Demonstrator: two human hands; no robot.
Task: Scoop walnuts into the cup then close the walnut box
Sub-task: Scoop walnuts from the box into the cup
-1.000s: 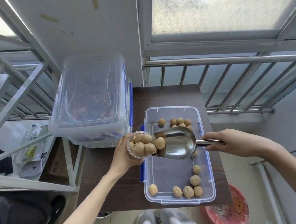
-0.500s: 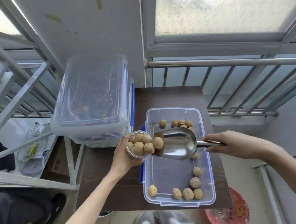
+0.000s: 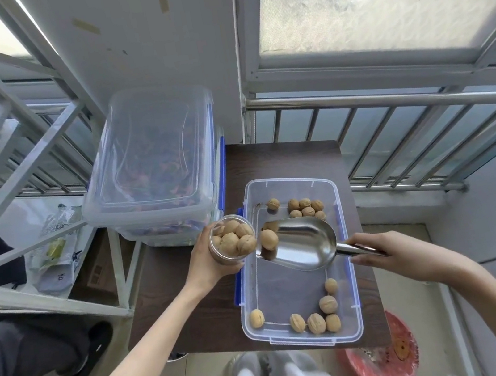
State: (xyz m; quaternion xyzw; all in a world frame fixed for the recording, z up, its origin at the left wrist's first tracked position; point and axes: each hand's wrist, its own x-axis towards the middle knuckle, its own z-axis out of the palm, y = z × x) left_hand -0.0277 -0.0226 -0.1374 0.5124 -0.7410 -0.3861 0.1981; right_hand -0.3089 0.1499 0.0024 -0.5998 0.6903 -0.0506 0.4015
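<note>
My left hand [image 3: 204, 266] grips a clear cup [image 3: 230, 239], tilted and heaped with walnuts, at the left rim of the open clear walnut box [image 3: 347, 269]. My right hand [image 3: 393, 254] holds the handle of a steel scoop [image 3: 301, 244] above the box. The scoop's lip meets the cup's mouth, and one walnut [image 3: 268, 239] sits at that lip. Loose walnuts lie at the box's far end [image 3: 305, 206] and near end [image 3: 314, 320]. No lid for the box is visible.
The box rests on a small dark wooden table [image 3: 171, 284]. A large lidded clear bin [image 3: 152, 167] stands at the table's back left. Metal shelving [image 3: 19, 165] is to the left, a railing [image 3: 404, 98] behind, a red stool [image 3: 387, 360] below right, and a person's leg [image 3: 22, 353] at the left.
The walnuts have slid from the scoop into the cup, leaving one at the scoop's lip. Both hands have stayed almost in place.
</note>
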